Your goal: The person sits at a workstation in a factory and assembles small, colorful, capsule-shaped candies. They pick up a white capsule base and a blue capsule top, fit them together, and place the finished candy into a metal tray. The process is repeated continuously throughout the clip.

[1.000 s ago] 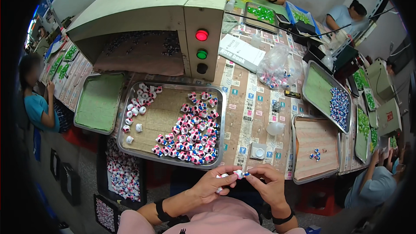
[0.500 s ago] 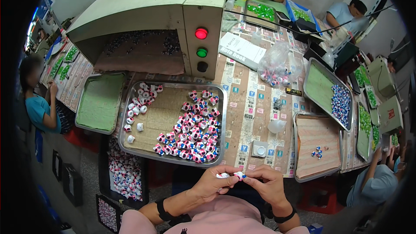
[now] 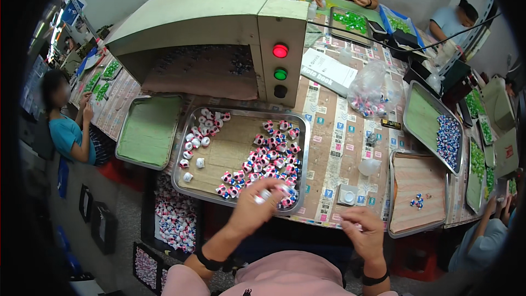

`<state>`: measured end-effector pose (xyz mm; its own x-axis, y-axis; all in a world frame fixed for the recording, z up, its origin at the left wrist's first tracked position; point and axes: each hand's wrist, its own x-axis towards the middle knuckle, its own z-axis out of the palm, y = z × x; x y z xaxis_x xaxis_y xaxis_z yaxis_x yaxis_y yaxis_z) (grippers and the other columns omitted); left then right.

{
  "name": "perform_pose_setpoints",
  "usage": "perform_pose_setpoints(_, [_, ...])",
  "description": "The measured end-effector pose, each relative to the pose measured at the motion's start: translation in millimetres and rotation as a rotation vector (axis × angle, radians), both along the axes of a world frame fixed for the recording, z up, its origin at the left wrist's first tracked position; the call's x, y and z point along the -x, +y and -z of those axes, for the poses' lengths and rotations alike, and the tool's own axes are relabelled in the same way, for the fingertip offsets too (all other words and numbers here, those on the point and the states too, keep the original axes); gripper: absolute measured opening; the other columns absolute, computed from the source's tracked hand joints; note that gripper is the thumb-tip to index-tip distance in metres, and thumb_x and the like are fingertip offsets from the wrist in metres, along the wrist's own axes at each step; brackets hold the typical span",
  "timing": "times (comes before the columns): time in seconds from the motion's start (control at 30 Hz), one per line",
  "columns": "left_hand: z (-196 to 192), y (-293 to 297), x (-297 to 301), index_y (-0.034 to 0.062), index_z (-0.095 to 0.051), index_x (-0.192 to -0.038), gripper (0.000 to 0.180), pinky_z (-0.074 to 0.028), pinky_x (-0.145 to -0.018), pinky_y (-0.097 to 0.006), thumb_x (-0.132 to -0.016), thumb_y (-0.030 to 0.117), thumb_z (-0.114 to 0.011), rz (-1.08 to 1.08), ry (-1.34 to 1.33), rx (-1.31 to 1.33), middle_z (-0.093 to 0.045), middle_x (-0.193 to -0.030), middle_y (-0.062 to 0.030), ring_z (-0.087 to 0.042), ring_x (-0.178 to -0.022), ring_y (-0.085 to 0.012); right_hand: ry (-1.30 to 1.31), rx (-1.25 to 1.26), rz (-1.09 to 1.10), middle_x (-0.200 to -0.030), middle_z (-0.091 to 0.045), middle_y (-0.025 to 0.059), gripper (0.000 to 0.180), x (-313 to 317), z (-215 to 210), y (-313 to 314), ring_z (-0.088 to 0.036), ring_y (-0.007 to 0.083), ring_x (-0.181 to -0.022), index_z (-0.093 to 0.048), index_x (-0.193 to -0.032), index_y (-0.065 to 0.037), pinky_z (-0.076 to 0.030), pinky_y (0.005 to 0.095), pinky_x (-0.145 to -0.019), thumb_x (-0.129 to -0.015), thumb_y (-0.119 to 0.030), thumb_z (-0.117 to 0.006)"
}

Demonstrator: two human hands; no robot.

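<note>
My left hand (image 3: 252,214) is over the near right edge of a metal tray (image 3: 230,156). Its fingers are closed on small white figures with pink and blue parts, blurred by motion. Below and beyond them, several pink, white and blue figures (image 3: 274,156) crowd the tray's right side. Mostly white pieces (image 3: 206,126) lie along its left side. Apart from the tray, my right hand (image 3: 364,233) hangs at the table's front edge, thumb and fingers pinched together; what they hold, if anything, is too small to make out.
A beige machine (image 3: 282,49) with a dark opening stands behind the tray. At right are a white round bottle (image 3: 369,166), a small white block (image 3: 346,194), a paper-lined tray (image 3: 419,181) and a tray of blue pieces (image 3: 419,109). A green-lined tray (image 3: 149,131) lies left. Co-workers sit around.
My hands have parted. The left one has moved forward over the tray with the figures, and the right one has shifted right. The view has swung slightly left.
</note>
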<state>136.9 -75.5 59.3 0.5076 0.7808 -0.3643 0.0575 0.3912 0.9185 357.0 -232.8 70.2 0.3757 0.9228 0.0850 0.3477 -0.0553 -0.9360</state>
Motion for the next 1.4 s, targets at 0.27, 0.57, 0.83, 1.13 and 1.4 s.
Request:
perform_pose_setpoints(0.27, [44.9, 85.0, 62.7, -0.0017, -0.067, -0.095, 0.021, -0.047, -0.078, -0.036, -0.078, 0.01, -0.067, -0.117, 0.601, -0.863, -0.064, -0.088, -0.0163, -0.061, -0.081, -0.0284, -0.047, 0.009, 0.422, -0.092, -0.063, 0.0082, 0.01, -60.7, 13.1, -44.5, -0.06, 0.013, -0.082, -0.068, -0.093, 0.004, -0.047, 0.0231, -0.07, -0.084, 0.003, -0.064])
perform_pose_setpoints(0.57, [55.6, 80.5, 77.7, -0.0029, -0.061, -0.097, 0.016, -0.045, -0.082, -0.036, -0.086, 0.009, -0.059, -0.154, 0.664, -0.903, -0.062, -0.09, -0.0124, -0.058, -0.085, -0.0252, -0.412, 0.159, 0.815, -0.093, -0.066, 0.0105, 0.015, -134.4, 9.8, -89.3, -0.064, 0.0195, -0.081, -0.069, -0.093, -0.001, -0.049, 0.0279, -0.066, -0.079, 0.001, -0.065])
perform_pose_setpoints(0.83, [7.5, 46.7, 42.4, 0.0061, -0.049, -0.1, 0.016, -0.028, -0.034, -0.018, -0.085, 0.0, -0.048, -0.132, -0.055, 0.041, -0.048, -0.079, -0.005, -0.036, -0.05, -0.0046, -0.699, 0.242, 0.637, -0.097, -0.065, 0.017, 0.019, -165.8, 45.6, -91.4, -0.059, 0.0338, -0.093, -0.068, -0.095, 0.0, -0.047, 0.0408, -0.084, -0.076, -0.001, -0.065])
perform_pose_setpoints(1.13, [2.6, -0.5, -6.3, -0.0028, -0.054, -0.1, 0.036, -0.027, -0.034, -0.02, -0.101, 0.032, -0.044, 0.372, -0.367, 0.503, -0.045, -0.051, -0.0042, -0.035, -0.038, -0.0071, -0.797, 0.301, 0.507, -0.09, -0.057, 0.0192, 0.016, -161.5, 57.6, -81.3, -0.057, 0.0377, -0.085, -0.066, -0.09, 0.001, -0.046, 0.0427, -0.076, -0.076, 0.004, -0.058])
perform_pose_setpoints(1.4, [17.7, -27.2, -23.3, 0.0029, -0.047, -0.127, 0.041, -0.031, -0.041, -0.021, -0.102, 0.035, -0.041, 0.272, -0.611, 0.852, -0.049, -0.083, -0.0049, -0.041, -0.057, -0.0098, -0.295, 0.203, 0.525, -0.09, -0.061, 0.0082, 0.019, -131.4, 40.7, -74.9, -0.06, 0.0151, -0.073, -0.067, -0.095, 0.001, -0.048, 0.0262, -0.065, -0.077, 0.005, -0.062])
